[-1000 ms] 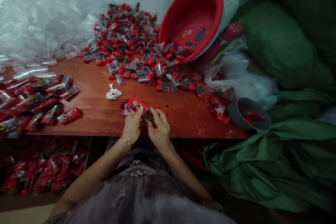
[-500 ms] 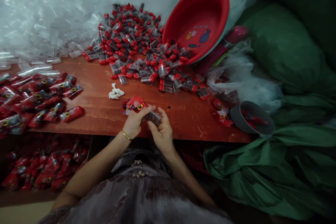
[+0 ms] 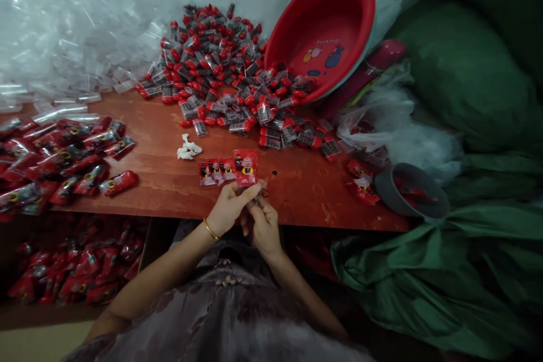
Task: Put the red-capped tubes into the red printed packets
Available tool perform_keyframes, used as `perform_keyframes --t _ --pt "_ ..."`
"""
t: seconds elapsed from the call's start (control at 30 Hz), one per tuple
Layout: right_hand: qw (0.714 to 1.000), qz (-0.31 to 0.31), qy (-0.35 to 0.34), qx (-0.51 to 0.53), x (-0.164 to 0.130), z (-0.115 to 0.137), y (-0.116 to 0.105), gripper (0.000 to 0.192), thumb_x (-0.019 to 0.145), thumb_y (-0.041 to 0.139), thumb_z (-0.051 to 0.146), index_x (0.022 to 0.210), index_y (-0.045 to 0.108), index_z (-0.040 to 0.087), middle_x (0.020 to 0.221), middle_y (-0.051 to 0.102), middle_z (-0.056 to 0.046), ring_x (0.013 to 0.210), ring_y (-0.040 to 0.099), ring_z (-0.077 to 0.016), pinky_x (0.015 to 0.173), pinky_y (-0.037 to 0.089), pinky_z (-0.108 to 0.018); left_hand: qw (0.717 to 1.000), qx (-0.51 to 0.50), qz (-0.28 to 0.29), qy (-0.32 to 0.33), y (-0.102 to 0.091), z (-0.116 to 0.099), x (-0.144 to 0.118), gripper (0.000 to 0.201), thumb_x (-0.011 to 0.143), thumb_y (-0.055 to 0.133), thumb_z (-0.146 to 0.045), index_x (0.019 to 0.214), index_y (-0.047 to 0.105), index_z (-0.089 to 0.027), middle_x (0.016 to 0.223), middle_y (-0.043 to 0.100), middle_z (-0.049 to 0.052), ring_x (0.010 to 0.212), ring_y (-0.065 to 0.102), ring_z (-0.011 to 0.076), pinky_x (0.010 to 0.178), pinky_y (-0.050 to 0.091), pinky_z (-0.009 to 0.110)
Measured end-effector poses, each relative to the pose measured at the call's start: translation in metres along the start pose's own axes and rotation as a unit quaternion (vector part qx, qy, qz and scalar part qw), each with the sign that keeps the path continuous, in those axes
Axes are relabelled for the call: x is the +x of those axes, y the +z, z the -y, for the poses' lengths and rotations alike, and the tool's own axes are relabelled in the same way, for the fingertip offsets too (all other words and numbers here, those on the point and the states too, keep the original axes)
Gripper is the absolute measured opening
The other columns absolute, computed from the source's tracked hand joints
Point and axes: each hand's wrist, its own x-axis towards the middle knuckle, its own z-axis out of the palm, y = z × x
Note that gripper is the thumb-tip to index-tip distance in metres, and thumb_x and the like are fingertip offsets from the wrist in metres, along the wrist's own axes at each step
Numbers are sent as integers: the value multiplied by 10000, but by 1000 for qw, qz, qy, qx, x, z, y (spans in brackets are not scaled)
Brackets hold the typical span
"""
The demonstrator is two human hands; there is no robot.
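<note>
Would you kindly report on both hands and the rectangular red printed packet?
Left hand pinching packet; right hand adjacent, grip hidden. More red printed packets alongside on reddish wooden table.

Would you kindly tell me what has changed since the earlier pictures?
The red printed plastic packet, held by the left hand, has swung rightward from slanted to nearly straight, uncovering more of the small red printed packets. The right hand has moved closer to the left. The tilted round red plastic basin stayed put.
</note>
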Motion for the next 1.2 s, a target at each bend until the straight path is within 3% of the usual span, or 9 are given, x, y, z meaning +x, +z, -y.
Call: perform_keyframes --t 0.1,0.2,0.37,0.5,0.57,0.67,0.8,1.0,1.2 --pt "999 16 -3 -44 5 7 -12 315 803 568 465 674 523 182 502 524 66 355 440 -48 337 342 -151 997 -34 -15 74 -5 2 7 424 635 707 -561 700 664 -144 560 620 4 416 500 71 411 418 183" --pt "997 11 -5 -70 7 8 -17 322 816 548 466 669 500 183 501 518 70 341 438 -43 332 334 -146 994 -26 -25 106 -8 5 11 373 644 728 -508 653 654 -142 593 626 0 509 534 76 504 450 174" --pt "999 4 2 -42 4 1 -12 313 831 511 461 669 460 198 433 418 106 287 352 -34 307 279 -147 998 11 -22 57 -7 13 3 365 691 676 -532 728 661 -169 510 588 -23 380 478 86 388 380 207" --pt "996 1 -26 -91 5 6 -11 315 830 516 427 617 440 208 419 393 103 311 338 -44 331 280 -165 992 -20 -58 107 -7 10 3 321 626 757 -454 691 684 -147 660 682 12 584 599 110 609 484 217" --pt "988 -1 -56 -147 5 9 -12 303 824 532 396 598 452 211 424 413 89 350 370 -58 359 296 -176 992 -54 -58 96 -5 4 7 344 585 784 -447 714 692 -141 708 706 32 674 640 141 705 499 246" --pt "977 5 -83 -194 3 8 -11 266 814 541 355 595 477 217 423 435 74 391 403 -81 383 304 -193 994 -71 -64 46 -2 -5 10 369 542 806 -446 677 667 -132 637 698 50 618 651 170 643 504 272" --pt "987 -12 -67 -143 -2 3 -4 275 813 527 362 589 456 220 405 405 79 370 380 -79 365 291 -195 997 -42 -53 43 6 -9 8 330 537 820 -392 645 673 -117 665 715 83 598 646 167 602 495 257" --pt "999 -2 28 26 2 11 5 299 773 525 414 583 408 214 373 290 119 281 237 -36 282 216 -162 995 12 -68 73 12 2 1 320 657 733 -445 742 717 -137 807 735 89 772 679 204 690 516 266" --pt "999 30 32 33 9 9 -6 261 752 543 400 622 418 211 394 311 129 272 248 -24 265 225 -135 994 -49 -31 91 1 2 10 444 645 696 -565 810 714 -153 856 734 80 896 675 224 842 506 321"
